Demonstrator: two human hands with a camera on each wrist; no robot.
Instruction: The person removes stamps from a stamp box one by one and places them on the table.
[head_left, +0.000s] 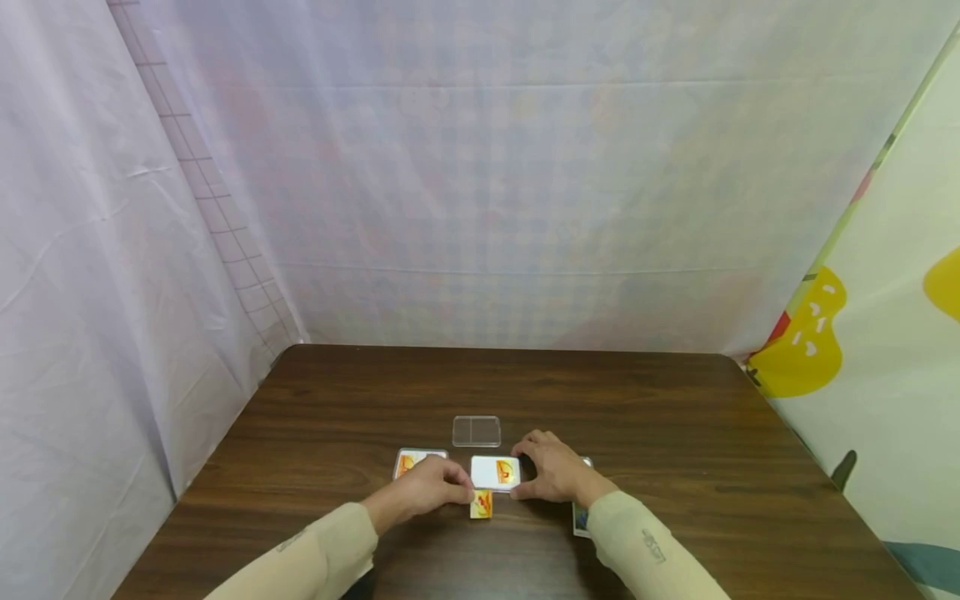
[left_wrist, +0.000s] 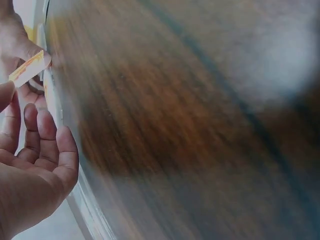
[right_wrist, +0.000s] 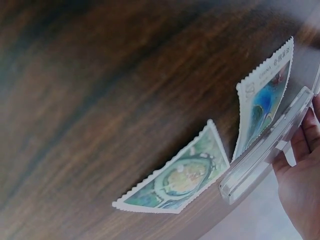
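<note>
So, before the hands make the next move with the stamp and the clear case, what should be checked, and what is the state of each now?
1. Left hand pinches the small orange stamp: ok.
2. Right hand holds the clear case by its edge: ok.
3. Case open enough to take the stamp: cannot tell.
4. Two loose stamps beside the right hand lie flat: not ok, one leans against the case edge.
5. Spare clear case on the table, apart from the hands: ok.
</note>
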